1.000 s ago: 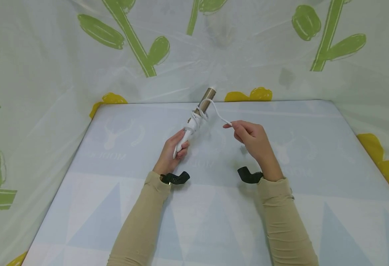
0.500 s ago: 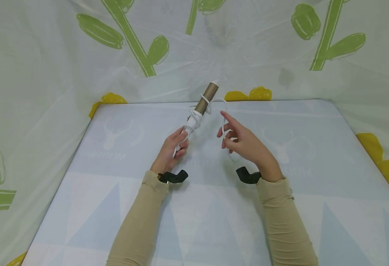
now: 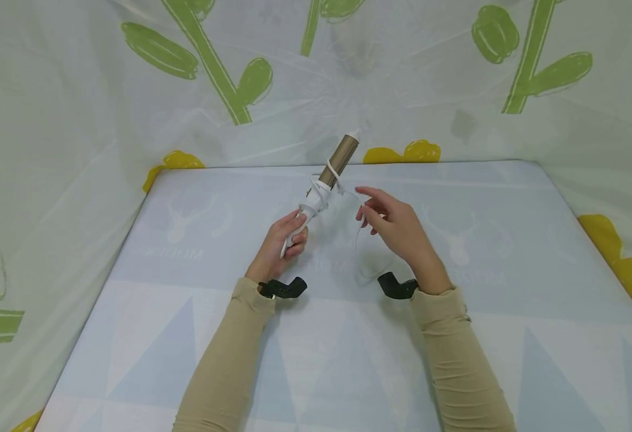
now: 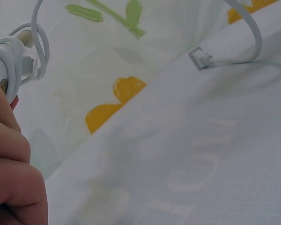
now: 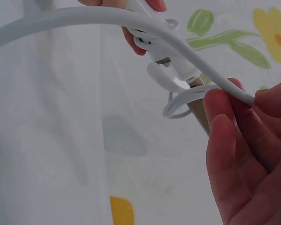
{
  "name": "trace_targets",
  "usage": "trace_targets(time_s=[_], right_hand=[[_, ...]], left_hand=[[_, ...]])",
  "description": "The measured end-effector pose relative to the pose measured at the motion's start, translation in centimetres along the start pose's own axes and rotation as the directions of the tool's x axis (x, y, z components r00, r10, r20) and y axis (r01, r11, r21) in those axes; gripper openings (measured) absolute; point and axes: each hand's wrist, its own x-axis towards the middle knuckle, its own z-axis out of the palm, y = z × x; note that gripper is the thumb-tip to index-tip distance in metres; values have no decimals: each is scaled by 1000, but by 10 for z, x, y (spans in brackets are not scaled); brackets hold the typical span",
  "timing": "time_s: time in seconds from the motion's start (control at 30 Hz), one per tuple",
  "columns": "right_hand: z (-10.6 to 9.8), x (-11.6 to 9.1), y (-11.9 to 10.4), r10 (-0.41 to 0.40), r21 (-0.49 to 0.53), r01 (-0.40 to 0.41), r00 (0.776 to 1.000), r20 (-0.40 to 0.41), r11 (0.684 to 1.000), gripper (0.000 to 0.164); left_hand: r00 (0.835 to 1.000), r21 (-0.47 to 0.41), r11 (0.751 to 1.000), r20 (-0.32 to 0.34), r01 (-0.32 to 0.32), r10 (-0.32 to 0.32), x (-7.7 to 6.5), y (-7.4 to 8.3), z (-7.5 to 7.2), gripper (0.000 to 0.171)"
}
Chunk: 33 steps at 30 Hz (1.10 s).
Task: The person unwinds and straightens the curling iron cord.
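Note:
A curling iron (image 3: 340, 161) with a gold barrel and white handle tilts up and away over the table. My left hand (image 3: 278, 243) grips its handle. White cord (image 5: 107, 16) is wound around the handle and the lower barrel. To the right of the iron, my right hand (image 3: 397, 225) pinches the loose cord between thumb and fingers, its index finger stretched toward the barrel. The cord's free part hangs below that hand in a curve. In the left wrist view the plug (image 4: 200, 58) shows at the cord's end; whether it touches the table is unclear.
The table (image 3: 316, 360) has a pale blue and white patterned cover. Behind it hangs a light curtain (image 3: 380, 90) printed with green stems and yellow flowers. A black wrist mount (image 3: 283, 288) sits on the left wrist and another mount (image 3: 397, 286) on the right.
My right hand has shifted its hold along the cord, first spreading its fingers, then drawing them together. One cord loop now crosses the barrel. The iron rose slightly; my left hand stays nearly still.

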Motion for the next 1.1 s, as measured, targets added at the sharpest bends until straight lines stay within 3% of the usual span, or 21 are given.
trace_targets(time_s=[0.2,0.4,0.5,0.63,0.77,0.93,1.1], right_hand=[[8,0,1,18,-47,-17,1000,24,999,33],[14,1,5,87,-131,-73,991,103,989,28],[15,2,10,126,-135,-107,982,143,985,24],[16,3,17,173,-144,-151,973,156,978,24],[14,4,25,225,-180,-201,966,127,963,29],[7,6,38,239,-183,-229,970,36,956,33],[-2,5,44,289,-82,-295,955,-70,952,35]], left_hand=[[999,-39,999,47,8,-6,-1,2,3,19],[988,-94,995,156,31,-16,-3,4,5,13],[972,-104,994,237,34,-9,-4,5,3,13],[936,-94,994,350,51,-14,-5,4,0,17],[915,-87,993,401,82,-40,-5,3,-1,20],[917,-19,993,387,113,-97,-5,2,-3,22],[909,85,990,394,112,-137,-6,0,-5,18]])
